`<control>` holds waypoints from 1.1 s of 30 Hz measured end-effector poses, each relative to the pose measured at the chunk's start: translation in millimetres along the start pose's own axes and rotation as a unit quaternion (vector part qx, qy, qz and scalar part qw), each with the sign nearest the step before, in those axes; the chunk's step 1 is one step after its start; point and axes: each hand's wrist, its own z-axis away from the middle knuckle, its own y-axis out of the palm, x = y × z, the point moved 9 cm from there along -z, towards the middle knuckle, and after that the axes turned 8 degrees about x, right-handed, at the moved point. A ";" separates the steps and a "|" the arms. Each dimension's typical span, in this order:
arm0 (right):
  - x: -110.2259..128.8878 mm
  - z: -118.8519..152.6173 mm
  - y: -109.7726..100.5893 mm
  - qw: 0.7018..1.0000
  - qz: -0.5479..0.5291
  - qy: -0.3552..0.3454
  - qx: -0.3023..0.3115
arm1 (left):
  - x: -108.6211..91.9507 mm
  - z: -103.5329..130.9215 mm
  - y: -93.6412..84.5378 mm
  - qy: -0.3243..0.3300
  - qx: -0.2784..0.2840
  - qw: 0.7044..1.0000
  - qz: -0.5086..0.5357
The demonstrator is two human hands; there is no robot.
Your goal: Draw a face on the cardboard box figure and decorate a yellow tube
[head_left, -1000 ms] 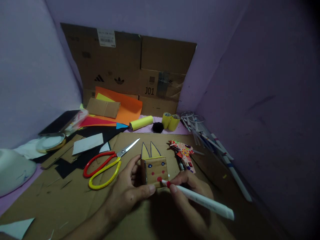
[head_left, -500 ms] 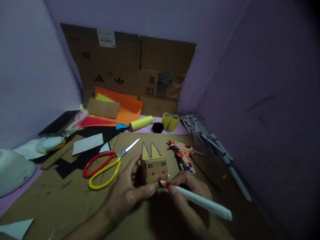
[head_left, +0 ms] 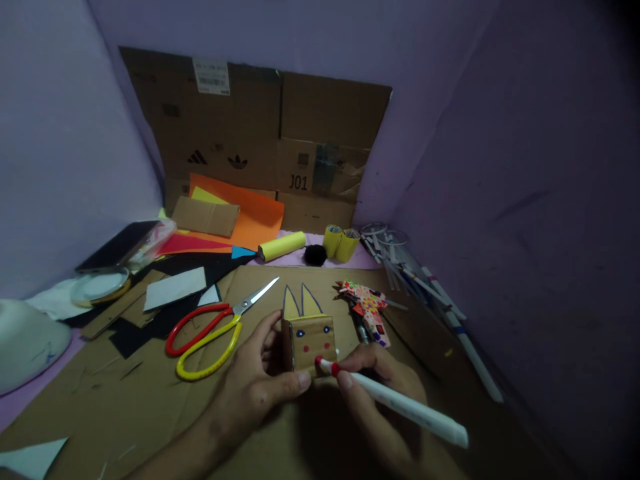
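A small cardboard box (head_left: pixel 311 343) with two pointed yellow ears edged in dark blue stands upright in my left hand (head_left: pixel 260 383). My left fingers wrap behind its left side, and the thumb presses near its lower front edge. Drawn on the front are two dark eyes, two red dots below them and a red mark lower down. My right hand (head_left: pixel 383 393) grips a white marker (head_left: pixel 410 408) with a red collar. The marker's tip touches the box at the lower red mark.
Scissors (head_left: pixel 235 317) with red and yellow handles lie open on the left. A flower-patterned glue gun (head_left: pixel 367 303) lies to the right. Yellow rolls (head_left: pixel 283 247) and a black pompom (head_left: pixel 315 255) sit behind. Several pens (head_left: pixel 450 313) line the right wall; paper and cardboard scraps (head_left: pixel 175 290) cover the left.
The marker's rear end has shifted slightly right and down, while its tip stays at the red mark. The box and my left hand hold almost still.
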 end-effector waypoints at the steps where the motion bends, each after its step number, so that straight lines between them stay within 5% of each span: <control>1: 1.0 -0.3 -0.7 1.000 -0.002 -0.003 -0.001 | 0.4 -0.3 0.3 -0.001 0.003 1.000 -0.002; 33: 1.2 -3.1 -4.4 1.000 0.027 -0.002 -0.006 | 0.4 -0.2 1.9 0.014 0.025 1.000 0.011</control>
